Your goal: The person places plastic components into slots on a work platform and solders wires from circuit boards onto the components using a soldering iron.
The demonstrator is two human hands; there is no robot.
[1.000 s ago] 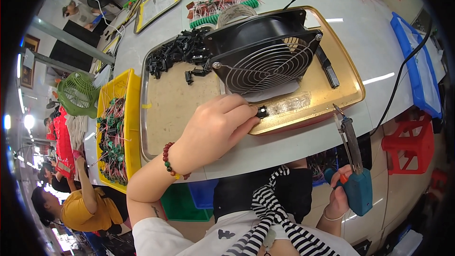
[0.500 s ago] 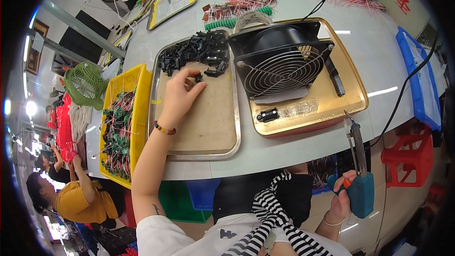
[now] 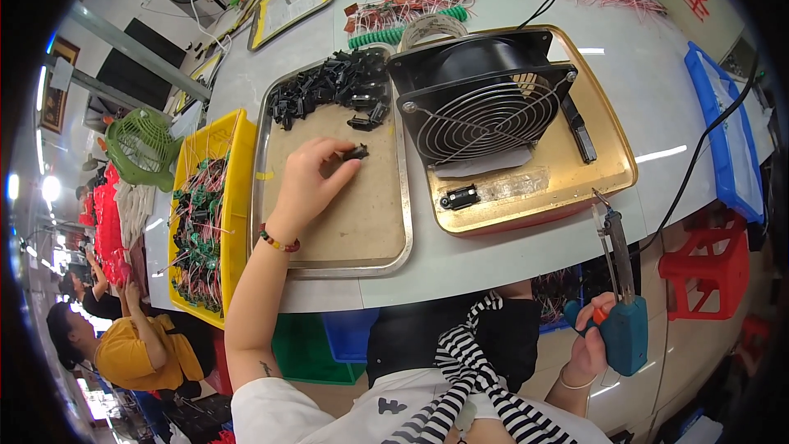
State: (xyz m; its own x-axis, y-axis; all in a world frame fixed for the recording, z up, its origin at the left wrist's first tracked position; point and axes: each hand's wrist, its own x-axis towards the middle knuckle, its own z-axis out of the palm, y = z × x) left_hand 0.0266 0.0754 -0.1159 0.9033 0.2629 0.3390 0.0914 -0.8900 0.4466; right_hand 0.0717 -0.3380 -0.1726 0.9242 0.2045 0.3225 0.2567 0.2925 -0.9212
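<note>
My left hand [image 3: 308, 179] is over the metal tray [image 3: 349, 256], its thumb and fingertips pinching a small black plastic part [image 3: 357, 152]. A heap of similar black parts [image 3: 325, 86] lies at the tray's far end. At the lower right my right hand [image 3: 585, 349] grips a teal soldering gun [image 3: 626, 333] with an orange trigger, its long metal tip pointing up near the table's front edge. One more black part [image 3: 459, 197] rests on the golden tray [image 3: 534, 222], to the right of the metal tray.
A black fan [image 3: 485, 107] with a wire guard stands on the golden tray. On the left is a yellow bin [image 3: 238, 222] of wired parts. Pink wire bundles [image 3: 419, 0] lie at the back. A black cable [image 3: 699, 168] hangs at right, near a red stool [image 3: 707, 267].
My left hand has drawn slightly nearer, away from the heap, with the black part in its fingers. The right hand and soldering gun have hardly moved.
</note>
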